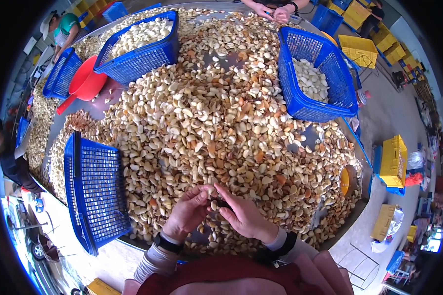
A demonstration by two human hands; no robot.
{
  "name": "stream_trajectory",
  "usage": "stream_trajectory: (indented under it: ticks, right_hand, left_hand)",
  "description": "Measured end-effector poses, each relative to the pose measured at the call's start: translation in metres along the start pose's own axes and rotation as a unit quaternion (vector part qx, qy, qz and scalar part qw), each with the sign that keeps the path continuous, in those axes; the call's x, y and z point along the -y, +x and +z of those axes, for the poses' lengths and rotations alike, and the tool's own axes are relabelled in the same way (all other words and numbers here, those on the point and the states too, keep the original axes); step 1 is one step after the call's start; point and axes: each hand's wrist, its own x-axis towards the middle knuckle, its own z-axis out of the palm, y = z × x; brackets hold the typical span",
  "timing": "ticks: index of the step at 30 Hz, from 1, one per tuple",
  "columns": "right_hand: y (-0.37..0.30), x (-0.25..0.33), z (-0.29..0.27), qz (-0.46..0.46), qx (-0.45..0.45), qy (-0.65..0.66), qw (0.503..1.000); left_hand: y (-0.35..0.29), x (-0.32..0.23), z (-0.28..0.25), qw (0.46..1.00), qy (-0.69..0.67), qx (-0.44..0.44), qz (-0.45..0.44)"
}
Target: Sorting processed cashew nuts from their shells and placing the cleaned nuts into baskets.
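Over the near part of a heap of cream-to-brown nut-like pieces [202, 128], both of my hands are close together. My left hand [186, 212] is closed, its thumb and fingers pinching a pale nut-like piece [211, 193]. Opposite it, my right hand [241, 215] has its fingers stretched out and its thumb apart, the fingertips close to that piece. Another small pale piece [214, 205] shows between the hands, by the right thumb; which hand supports it, I cannot tell. The palms' inner sides are partly hidden.
A blue basket [101, 189] stands tilted at the left. Two more, a blue basket [138, 61] at the far left and a blue basket [325, 110] at the far right, contain whitish pieces. A red scoop [86, 81] lies near the back left. Across the table are another person's hands [276, 14].
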Motion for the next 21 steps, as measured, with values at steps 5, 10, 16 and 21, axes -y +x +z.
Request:
stream_trajectory:
  ticks: [5,10,16,21]
  right_hand:
    - [0.002,0.003,0.003,-0.010,-0.030,-0.029,0.999]
    - [-0.001,-0.022,0.008,0.193,0.048,0.398,0.896]
    - [-0.008,-0.020,0.000,0.250,0.043,0.456,0.853]
    - [-0.003,-0.016,0.008,0.187,0.084,0.274,0.940]
  left_hand:
    - [-0.004,0.013,-0.006,0.999,-0.036,0.031,0.017]
    - [-0.008,0.016,-0.004,0.999,-0.048,0.024,0.009]
    - [0.015,-0.026,-0.018,0.997,-0.014,0.000,0.082]
    - [0.065,-0.090,-0.052,0.658,0.558,-0.327,0.385]
